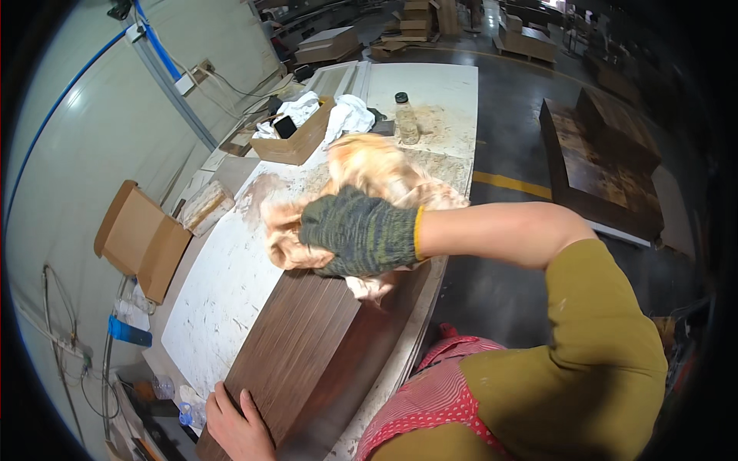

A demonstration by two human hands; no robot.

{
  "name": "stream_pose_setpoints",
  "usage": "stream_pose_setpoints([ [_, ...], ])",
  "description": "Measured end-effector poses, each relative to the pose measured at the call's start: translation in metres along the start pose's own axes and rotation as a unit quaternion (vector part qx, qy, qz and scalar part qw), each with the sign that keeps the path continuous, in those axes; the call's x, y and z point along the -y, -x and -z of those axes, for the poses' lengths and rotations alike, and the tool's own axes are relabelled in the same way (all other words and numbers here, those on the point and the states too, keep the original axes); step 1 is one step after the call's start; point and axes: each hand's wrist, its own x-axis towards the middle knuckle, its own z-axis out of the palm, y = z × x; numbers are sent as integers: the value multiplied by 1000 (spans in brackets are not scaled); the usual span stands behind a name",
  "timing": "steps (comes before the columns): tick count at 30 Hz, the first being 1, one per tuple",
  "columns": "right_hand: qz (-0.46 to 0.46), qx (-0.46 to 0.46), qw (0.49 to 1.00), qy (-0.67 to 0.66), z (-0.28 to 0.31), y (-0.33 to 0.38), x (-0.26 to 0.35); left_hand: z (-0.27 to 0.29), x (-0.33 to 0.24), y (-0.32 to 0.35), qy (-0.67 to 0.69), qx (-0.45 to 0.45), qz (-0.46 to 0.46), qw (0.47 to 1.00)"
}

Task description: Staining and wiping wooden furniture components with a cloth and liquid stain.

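Note:
A dark brown wood-grain piece, box-shaped with a tall front side (pixel 296 330), lies lengthwise on the white worktable (pixel 223 300). My right hand (pixel 361 233), in a dark green knitted glove with a yellow cuff, is closed on a crumpled peach-coloured cloth (pixel 377 165). The cloth is bunched over the far end of the wooden piece, hiding that end, and its edges are blurred. My bare left hand (pixel 240 424) lies on the near end of the wooden piece, fingers spread over its top and left edge.
A clear bottle with a black cap (pixel 407 119) stands at the table's far end. Beside it are white rags (pixel 350 115) and a cardboard box (pixel 296 138). An open cardboard box (pixel 144 238) sits along the left. Stacked dark panels (pixel 607 165) stand on the floor at right.

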Motion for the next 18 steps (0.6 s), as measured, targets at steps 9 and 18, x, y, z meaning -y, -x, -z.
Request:
stream_pose_setpoints([
  [9,-231,-36,964,-126,-88,23,-184,3,-3,-1,13,-7,2,1000],
  [18,-88,-114,969,-199,-41,12,-103,1,-2,0,24,-15,-14,1000],
])
